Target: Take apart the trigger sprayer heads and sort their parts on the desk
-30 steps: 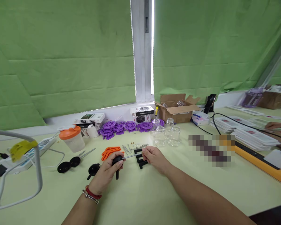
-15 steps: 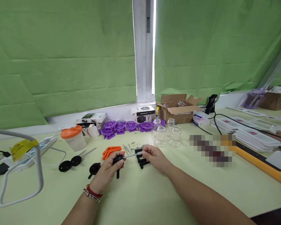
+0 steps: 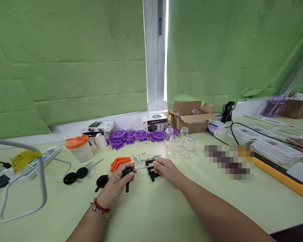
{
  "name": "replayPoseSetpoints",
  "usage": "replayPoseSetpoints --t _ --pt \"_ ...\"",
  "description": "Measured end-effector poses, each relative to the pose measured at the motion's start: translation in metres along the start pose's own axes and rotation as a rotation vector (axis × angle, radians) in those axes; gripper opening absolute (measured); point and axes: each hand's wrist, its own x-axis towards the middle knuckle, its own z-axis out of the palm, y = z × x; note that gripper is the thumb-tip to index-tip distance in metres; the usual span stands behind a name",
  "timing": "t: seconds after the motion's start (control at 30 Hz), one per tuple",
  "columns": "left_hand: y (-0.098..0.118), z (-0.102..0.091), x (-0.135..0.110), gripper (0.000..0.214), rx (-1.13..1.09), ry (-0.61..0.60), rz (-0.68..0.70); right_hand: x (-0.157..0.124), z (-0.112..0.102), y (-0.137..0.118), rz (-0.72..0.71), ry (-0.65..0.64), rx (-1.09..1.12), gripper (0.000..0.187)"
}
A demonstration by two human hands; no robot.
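My left hand (image 3: pixel 116 185) is closed around a black round plastic piece (image 3: pixel 127 172) with a short black handle sticking down toward me. A thin metal rod (image 3: pixel 142 167) runs rightward from that piece. At the rod's far end, the fingertips of my right hand (image 3: pixel 168 170) are pinched together and hide its tip. Black comb-shaped parts (image 3: pixel 153 176) lie just beneath the rod. Behind my left hand are orange curved parts (image 3: pixel 120 163), and beyond the rod are metal pins (image 3: pixel 136 160) and coil springs (image 3: pixel 155 157). Another black round piece (image 3: pixel 101 181) rests left of my left hand.
Purple plastic wheel-like parts (image 3: pixel 141 135) line the back, beside clear glass jars (image 3: pixel 173 148) and an open cardboard box (image 3: pixel 195 123). An orange-lidded cup (image 3: pixel 78 148) and two black pieces with rods (image 3: pixel 82 172) stand left. At far right, another person's hand (image 3: pixel 301 144) is by stacked white panels (image 3: pixel 270 143).
My right fingers have shifted very slightly at the rod's end. My left hand keeps its hold on the black piece. The other person's hand at the right edge has moved a little.
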Motion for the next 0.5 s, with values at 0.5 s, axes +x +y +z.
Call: replayPoseSetpoints --t 0.5 --pt "-0.0049 -0.0031 0.0010 0.032 0.064 -0.023 0.044 0.0004 0.0014 0.0002 0.047 -0.005 0.060 0.036"
